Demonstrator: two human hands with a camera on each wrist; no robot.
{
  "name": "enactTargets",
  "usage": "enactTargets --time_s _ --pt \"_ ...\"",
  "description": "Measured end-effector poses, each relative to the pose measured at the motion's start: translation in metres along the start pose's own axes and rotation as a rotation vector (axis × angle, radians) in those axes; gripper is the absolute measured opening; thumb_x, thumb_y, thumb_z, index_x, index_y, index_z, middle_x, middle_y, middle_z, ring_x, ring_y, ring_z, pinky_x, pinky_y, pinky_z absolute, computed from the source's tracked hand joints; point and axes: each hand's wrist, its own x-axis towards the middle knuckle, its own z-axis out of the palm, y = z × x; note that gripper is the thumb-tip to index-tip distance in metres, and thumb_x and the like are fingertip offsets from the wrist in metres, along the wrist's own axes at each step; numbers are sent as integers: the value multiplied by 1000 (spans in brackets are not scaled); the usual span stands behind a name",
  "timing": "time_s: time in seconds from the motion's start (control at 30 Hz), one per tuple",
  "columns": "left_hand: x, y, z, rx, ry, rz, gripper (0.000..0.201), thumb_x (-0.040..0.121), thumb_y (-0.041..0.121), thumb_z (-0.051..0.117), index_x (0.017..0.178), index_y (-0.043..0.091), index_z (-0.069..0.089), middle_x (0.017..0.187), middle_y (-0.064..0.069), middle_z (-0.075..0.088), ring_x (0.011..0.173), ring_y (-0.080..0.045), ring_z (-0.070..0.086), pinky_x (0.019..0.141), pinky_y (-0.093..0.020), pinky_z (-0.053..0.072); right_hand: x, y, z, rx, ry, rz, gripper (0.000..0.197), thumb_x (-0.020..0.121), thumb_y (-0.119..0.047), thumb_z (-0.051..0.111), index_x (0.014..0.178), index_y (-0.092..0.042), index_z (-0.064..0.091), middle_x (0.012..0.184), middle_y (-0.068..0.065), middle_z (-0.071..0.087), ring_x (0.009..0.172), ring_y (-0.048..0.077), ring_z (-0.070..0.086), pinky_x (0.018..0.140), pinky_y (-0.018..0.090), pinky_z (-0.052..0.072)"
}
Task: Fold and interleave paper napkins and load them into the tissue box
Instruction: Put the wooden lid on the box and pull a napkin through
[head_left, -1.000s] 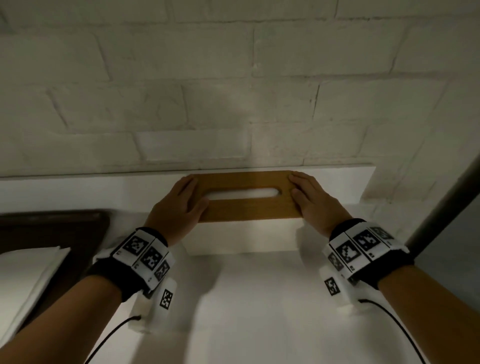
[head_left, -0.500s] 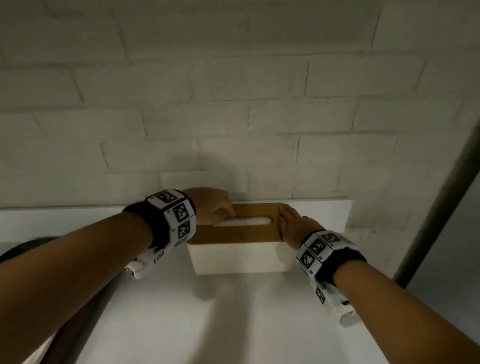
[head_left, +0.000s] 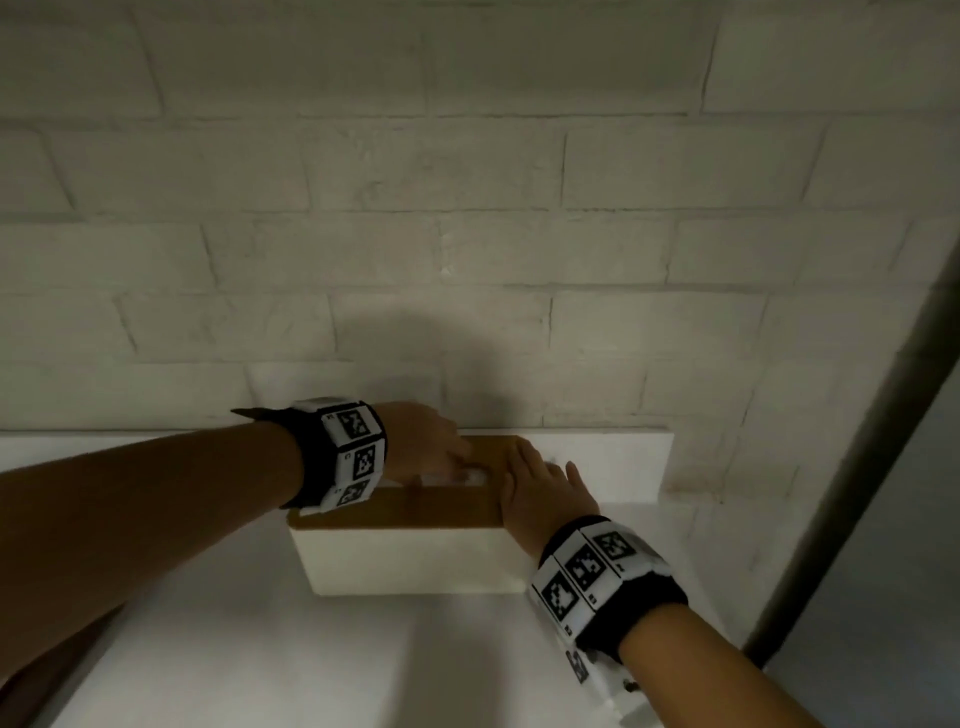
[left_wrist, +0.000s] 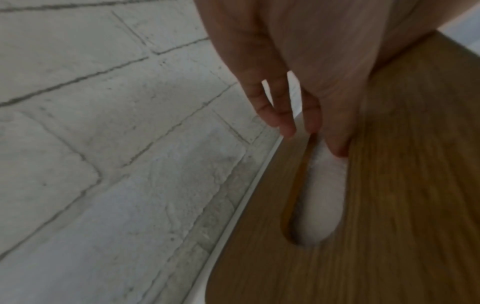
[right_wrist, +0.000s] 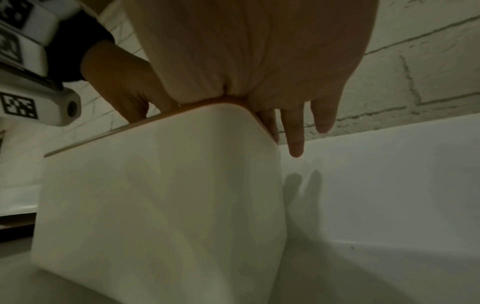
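The white tissue box (head_left: 415, 561) with a wooden lid (head_left: 436, 506) stands on the table against the wall ledge. A white napkin (left_wrist: 322, 197) fills the lid's long slot. My left hand (head_left: 431, 447) reaches across the lid with its fingers pointing down. Its fingertips (left_wrist: 336, 150) touch the napkin at one end of the slot, and the frames show no firm pinch. My right hand (head_left: 540, 488) lies flat on the right end of the lid, fingers straight and hanging past the edge (right_wrist: 293, 131). The box wall (right_wrist: 161, 195) fills the right wrist view.
A white ledge (head_left: 613, 457) runs behind the box under a pale brick wall (head_left: 467, 234). A dark upright post (head_left: 857, 467) stands at the right. The white tabletop (head_left: 363, 665) spreads in front of the box. A dark tray edge (right_wrist: 15, 224) shows far left.
My left hand left the lid's left end and moved over to the slot, down onto the napkin. My right hand stayed flat on the right end. The head view tilted up.
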Motion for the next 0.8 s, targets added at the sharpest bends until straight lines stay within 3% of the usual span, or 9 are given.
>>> enactTargets --time_s 0.07,0.13,0.23,0.3,0.33,0.47,0.6,0.7,0.8 --pt "3 -2 9 153 116 25 44 41 31 91 82 27 75 74 10 67 60 -8 62 49 -13 44 1 1 1 7 6 -7 50 100 -29 13 148 -16 9 158 -3 6 137 24 31 118 42 11" --pt "11 -8 21 203 165 6 38 32 32 92 65 29 75 65 13 67 54 -6 62 46 -11 42 1 2 2 23 -9 -10 51 100 -30 13 149 -15 10 159 -2 5 136 25 33 118 42 13" --pt "22 -5 14 212 94 24 26 81 22 68 105 14 71 108 -2 69 98 -19 65 70 -18 46 1 3 3 59 -21 -14 52 100 -31 13 149 -15 8 159 -1 3 135 27 34 117 43 15" --pt "31 -4 19 56 -10 6 32 96 19 43 122 10 59 125 -9 59 114 -24 55 83 -23 43 1 4 3 80 -25 -19 52 100 -31 13 149 -15 7 159 -1 2 135 27 34 117 43 16" --pt "34 -3 21 10 -41 2 33 96 19 40 124 11 57 126 -9 57 116 -24 54 86 -24 44 0 4 3 87 -30 -21 52 100 -31 13 149 -15 7 159 -1 1 136 27 33 117 44 16" --pt "30 -2 21 10 -44 -27 35 95 21 44 128 14 56 132 -6 55 123 -22 51 65 -6 31 0 4 3 112 -29 -17 52 100 -32 13 149 -15 6 159 -1 1 134 28 35 116 45 17" --pt "27 2 18 -146 -18 0 30 93 11 45 117 2 61 125 -12 57 117 -27 53 92 -28 43 0 3 2 110 -34 -9 52 100 -32 13 149 -16 5 159 -2 0 133 27 37 116 44 17" --pt "20 0 18 -260 131 -39 17 85 10 58 93 2 71 100 -12 67 91 -27 64 78 -29 49 -1 3 1 104 -38 -8 52 100 -32 13 149 -16 5 159 -3 -1 134 28 35 116 44 17" --pt "19 0 20 -281 137 -92 24 93 18 48 109 7 64 114 -7 59 105 -22 56 84 -26 40 -3 3 0 87 -25 -11 51 100 -32 13 148 -17 7 159 -3 2 133 27 37 115 44 18"
